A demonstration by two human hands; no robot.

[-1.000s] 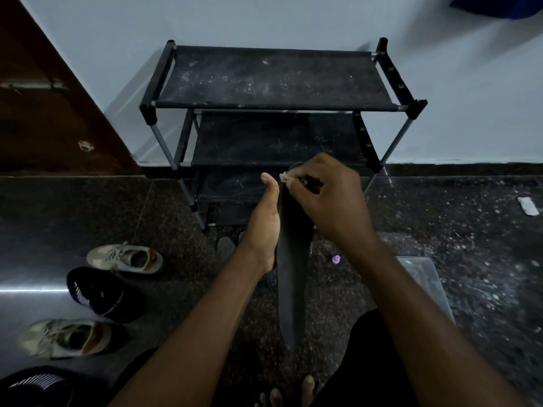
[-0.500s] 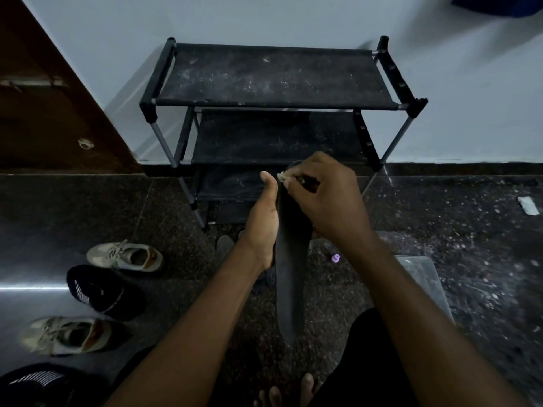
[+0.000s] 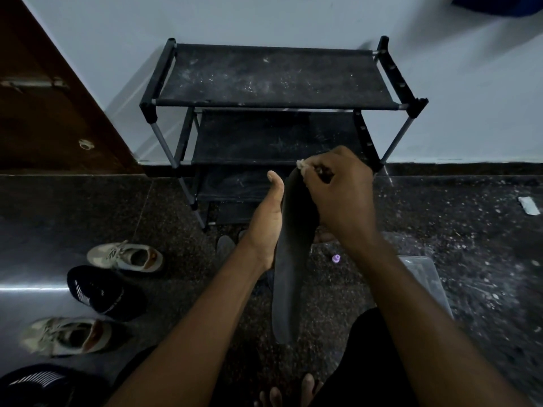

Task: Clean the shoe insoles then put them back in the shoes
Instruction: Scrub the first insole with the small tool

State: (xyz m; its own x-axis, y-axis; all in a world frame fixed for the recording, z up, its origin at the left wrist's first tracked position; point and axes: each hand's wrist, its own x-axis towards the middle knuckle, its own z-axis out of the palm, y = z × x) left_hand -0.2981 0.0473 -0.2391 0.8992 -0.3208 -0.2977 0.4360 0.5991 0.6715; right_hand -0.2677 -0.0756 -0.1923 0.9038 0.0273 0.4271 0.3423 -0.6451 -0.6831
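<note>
The left hand [image 3: 266,221] holds the dark insole [image 3: 289,274] upright in front of the shoe rack [image 3: 273,77], thumb along its edge and fingers round the back, a closed grip. The right hand [image 3: 340,195] pinches a small pale wad [image 3: 301,164] against the insole's top end. It looks mid-clean, and early. The beige sneakers [image 3: 126,257] and black sneakers [image 3: 100,292] sit on the floor at left, and refitting is not yet begun.
</note>
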